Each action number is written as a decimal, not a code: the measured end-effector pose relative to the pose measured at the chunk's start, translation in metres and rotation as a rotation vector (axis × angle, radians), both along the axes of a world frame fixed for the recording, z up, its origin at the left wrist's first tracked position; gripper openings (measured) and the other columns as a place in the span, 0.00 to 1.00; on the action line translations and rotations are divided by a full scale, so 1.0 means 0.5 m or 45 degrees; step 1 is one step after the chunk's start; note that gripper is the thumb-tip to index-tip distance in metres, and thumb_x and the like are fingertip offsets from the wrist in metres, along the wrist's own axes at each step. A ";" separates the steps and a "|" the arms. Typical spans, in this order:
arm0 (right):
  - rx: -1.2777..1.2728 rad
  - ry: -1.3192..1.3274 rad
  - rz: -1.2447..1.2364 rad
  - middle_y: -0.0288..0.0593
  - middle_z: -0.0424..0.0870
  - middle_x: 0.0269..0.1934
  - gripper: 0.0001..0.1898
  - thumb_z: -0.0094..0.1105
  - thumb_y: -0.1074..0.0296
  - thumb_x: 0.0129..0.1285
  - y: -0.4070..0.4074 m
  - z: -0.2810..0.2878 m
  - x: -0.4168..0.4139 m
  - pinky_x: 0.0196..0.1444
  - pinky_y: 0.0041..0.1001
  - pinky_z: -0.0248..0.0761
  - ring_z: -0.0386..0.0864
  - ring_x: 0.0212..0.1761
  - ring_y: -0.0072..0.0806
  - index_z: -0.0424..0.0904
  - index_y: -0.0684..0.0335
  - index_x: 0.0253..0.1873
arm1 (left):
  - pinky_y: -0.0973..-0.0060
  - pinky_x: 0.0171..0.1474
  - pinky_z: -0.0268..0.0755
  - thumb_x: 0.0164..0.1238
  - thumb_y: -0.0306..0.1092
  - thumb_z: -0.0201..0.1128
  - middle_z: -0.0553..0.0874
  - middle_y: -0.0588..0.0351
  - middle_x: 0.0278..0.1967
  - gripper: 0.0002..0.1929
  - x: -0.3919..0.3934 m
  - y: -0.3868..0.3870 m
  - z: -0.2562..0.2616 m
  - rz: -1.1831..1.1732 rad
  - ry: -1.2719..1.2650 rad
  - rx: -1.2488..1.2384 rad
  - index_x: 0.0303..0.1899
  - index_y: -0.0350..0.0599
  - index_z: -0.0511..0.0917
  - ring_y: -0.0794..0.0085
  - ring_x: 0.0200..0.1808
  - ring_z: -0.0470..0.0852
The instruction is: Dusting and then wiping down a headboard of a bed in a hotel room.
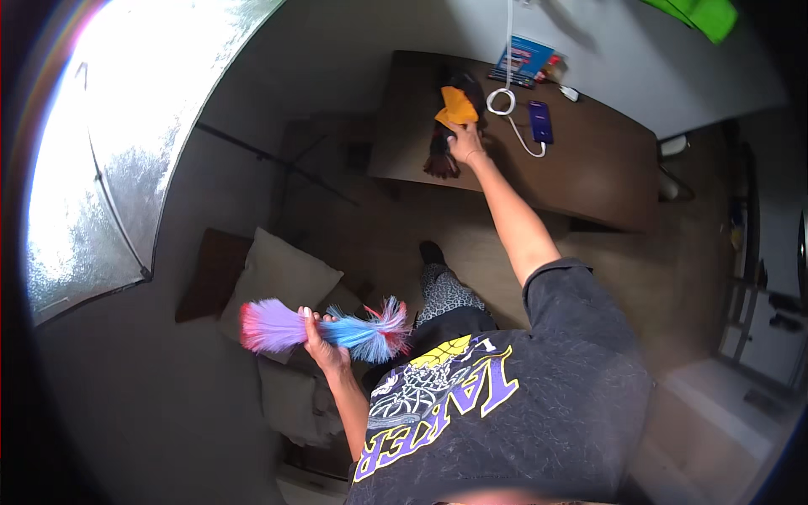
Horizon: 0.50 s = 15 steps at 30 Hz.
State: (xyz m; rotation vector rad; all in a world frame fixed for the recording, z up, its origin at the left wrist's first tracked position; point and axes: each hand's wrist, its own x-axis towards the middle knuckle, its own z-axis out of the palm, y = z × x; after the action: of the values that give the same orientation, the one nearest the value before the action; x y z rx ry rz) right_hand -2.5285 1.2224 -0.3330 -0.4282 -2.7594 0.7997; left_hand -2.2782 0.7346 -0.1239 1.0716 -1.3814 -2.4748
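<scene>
My left hand (326, 344) grips a bundle of bristly fibres (356, 334) around its middle, lilac and red at one end, blue with red and lilac tips at the other. My right hand (466, 144) reaches over the brown table (587, 170), its fingers on an orange cloth-like piece (459, 108). Under and beside that piece lies a dark, soft-looking item (440, 151) with a reddish-brown fringed end; what it is, I cannot tell.
On the table are a phone (540, 122) on a white cable (524, 140), a white plug (569, 93) and a blue printed package (529, 58). A lit reflective umbrella (120, 145) stands left. Cushions (284, 268) lie below it. A green cloth (701, 16) shows top right.
</scene>
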 end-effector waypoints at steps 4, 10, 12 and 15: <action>0.134 -0.370 0.052 0.56 0.61 0.77 0.28 0.64 0.71 0.63 0.009 -0.019 -0.079 0.73 0.48 0.71 0.71 0.73 0.57 0.80 0.46 0.70 | 0.74 0.43 0.77 0.77 0.38 0.70 0.83 0.63 0.40 0.14 0.023 -0.012 0.022 0.167 0.044 -0.085 0.56 0.46 0.81 0.76 0.38 0.81; 0.542 0.015 0.024 0.56 0.89 0.44 0.09 0.61 0.78 0.59 0.110 -0.028 -0.123 0.60 0.47 0.78 0.86 0.52 0.54 0.86 0.65 0.43 | 0.72 0.43 0.78 0.72 0.36 0.75 0.83 0.62 0.41 0.15 0.044 -0.043 0.008 0.355 0.087 -0.054 0.54 0.46 0.81 0.75 0.38 0.80; 0.374 0.427 -0.104 0.56 0.88 0.38 0.08 0.61 0.77 0.58 0.037 -0.010 -0.127 0.50 0.48 0.80 0.86 0.45 0.55 0.88 0.64 0.40 | 0.71 0.39 0.79 0.71 0.34 0.75 0.81 0.63 0.37 0.18 0.066 -0.083 -0.024 0.488 0.053 -0.084 0.57 0.46 0.79 0.77 0.35 0.79; -0.469 0.354 -0.205 0.47 0.91 0.41 0.13 0.67 0.62 0.73 -0.110 0.052 -0.116 0.44 0.37 0.82 0.88 0.39 0.37 0.87 0.68 0.49 | 0.73 0.33 0.76 0.70 0.28 0.74 0.77 0.65 0.33 0.22 0.117 -0.133 -0.040 0.750 0.120 -0.034 0.63 0.45 0.79 0.80 0.30 0.75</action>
State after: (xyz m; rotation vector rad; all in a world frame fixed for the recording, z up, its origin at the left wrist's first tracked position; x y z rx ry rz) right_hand -2.5864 1.1673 -0.3070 -0.5510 -2.2926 1.2268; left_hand -2.2197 0.6681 -0.1441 1.1348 -0.8976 -2.0377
